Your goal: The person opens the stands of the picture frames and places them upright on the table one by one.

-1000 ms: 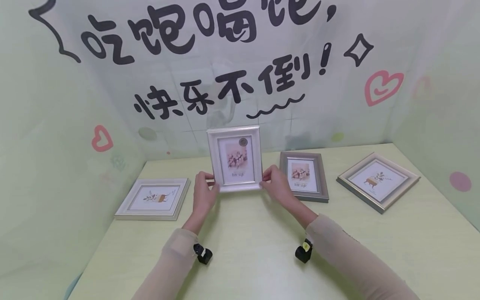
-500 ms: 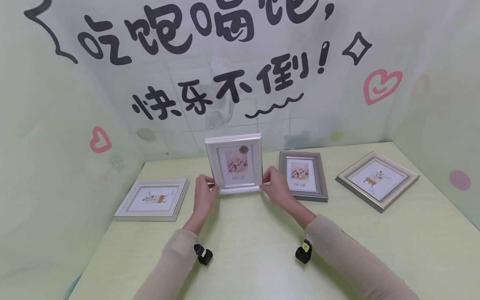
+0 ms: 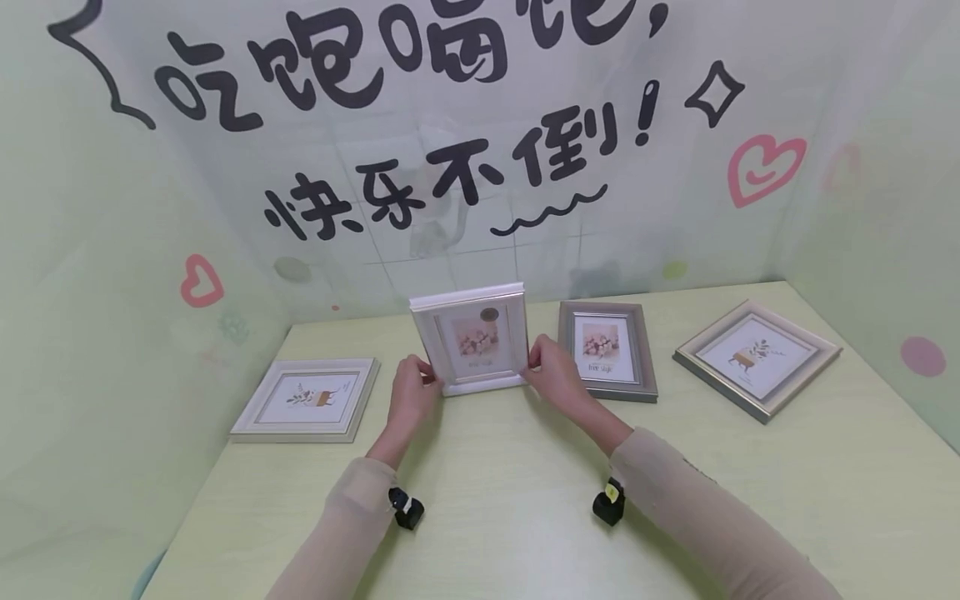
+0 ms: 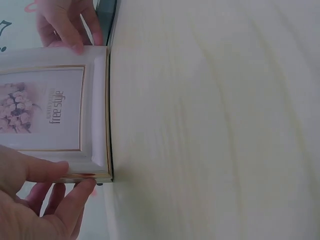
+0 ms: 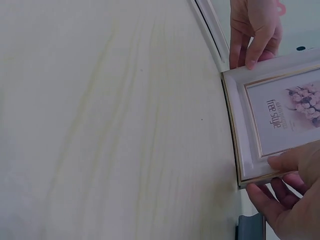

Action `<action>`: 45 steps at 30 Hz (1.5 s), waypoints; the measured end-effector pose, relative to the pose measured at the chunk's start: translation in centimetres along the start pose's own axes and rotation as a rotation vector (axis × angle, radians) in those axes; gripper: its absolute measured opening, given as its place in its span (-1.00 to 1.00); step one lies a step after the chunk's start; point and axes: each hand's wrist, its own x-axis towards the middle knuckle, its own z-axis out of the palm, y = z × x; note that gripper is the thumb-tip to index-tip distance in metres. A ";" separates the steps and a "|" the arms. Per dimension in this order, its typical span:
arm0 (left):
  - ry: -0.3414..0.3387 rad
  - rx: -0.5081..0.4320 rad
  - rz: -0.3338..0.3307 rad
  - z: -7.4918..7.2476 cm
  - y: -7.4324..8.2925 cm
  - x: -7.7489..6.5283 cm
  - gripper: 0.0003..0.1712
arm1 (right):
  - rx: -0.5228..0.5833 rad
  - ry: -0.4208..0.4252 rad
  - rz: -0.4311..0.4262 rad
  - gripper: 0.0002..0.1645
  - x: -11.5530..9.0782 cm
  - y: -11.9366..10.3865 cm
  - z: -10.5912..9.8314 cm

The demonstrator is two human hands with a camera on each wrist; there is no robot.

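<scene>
a landscape-set white picture frame (image 3: 303, 402) with a potted-plant print lies flat to the left of the grip, its long axis running left to right. a person's left sleeve (image 3: 337, 533) and a black wrist device (image 3: 407, 508) sit on the near side of the grip. the left hand (image 3: 411, 392) pinches the lower left corner of a silvery-white photo frame (image 3: 474, 342), thumb on the front and fingers at the side.

that photo frame, its pink-flower print marked "free style", is directly between the two hands, neither one nearer. its long axis rises from the grip, roughly upright, with a round sticker at upper right; whether its lower edge bears fully on the pale wood-grain table (image 3: 495, 492) cannot be told. the right hand (image 3: 553, 371) mirrors the hold, pinching the lower right corner.

just right of the right hand, a grey-brown photo frame (image 3: 609, 350) with a similar flower print lies flat, its long axis running away from the person; whether hand and frame touch is unclear. farther right, well apart from the grip, a beige picture frame (image 3: 757, 358) lies cornerwise, its plant print slanted. beyond the grip, a fabric backdrop (image 3: 472, 237) carries large black chinese characters; a pink smiling heart (image 3: 765, 171) is up and to the right.
</scene>
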 end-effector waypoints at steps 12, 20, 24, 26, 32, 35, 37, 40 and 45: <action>-0.026 0.032 0.013 -1.2 -0.3 -0.3 -0.71 | -0.062 -0.044 -0.047 -0.74 0.1 -0.1 0.2; 0.151 0.064 0.163 -3.2 2.6 -1.4 -0.52 | -0.060 -0.054 -0.037 -0.75 0.1 -0.1 -0.2; 0.358 0.256 0.357 -3.5 4.4 -2.5 -0.31 | -0.062 -0.054 -0.045 -0.75 0.1 0.0 -0.3; 0.456 0.365 0.461 -3.4 5.1 -3.0 -0.24 | -0.060 -0.051 -0.039 -0.75 0.1 0.0 -0.3; 0.588 0.525 0.661 -2.5 6.6 -3.8 -0.25 | -0.053 -0.062 -0.028 -0.74 0.1 0.0 -0.2; 0.561 0.570 0.710 -1.9 7.2 -4.0 -0.32 | -0.060 -0.068 -0.036 -0.74 0.1 0.0 -0.1; 0.555 0.589 0.748 -1.5 7.6 -4.2 -0.35 | -0.057 -0.063 -0.042 -0.74 -0.1 0.0 0.0; 0.553 0.603 0.804 -0.8 8.0 -4.4 -0.36 | -0.052 -0.059 -0.048 -0.74 -0.3 -0.1 -0.1; 0.540 0.624 0.850 0.2 8.5 -4.8 -0.32 | -0.060 -0.061 -0.042 -0.74 -0.7 -0.1 -0.2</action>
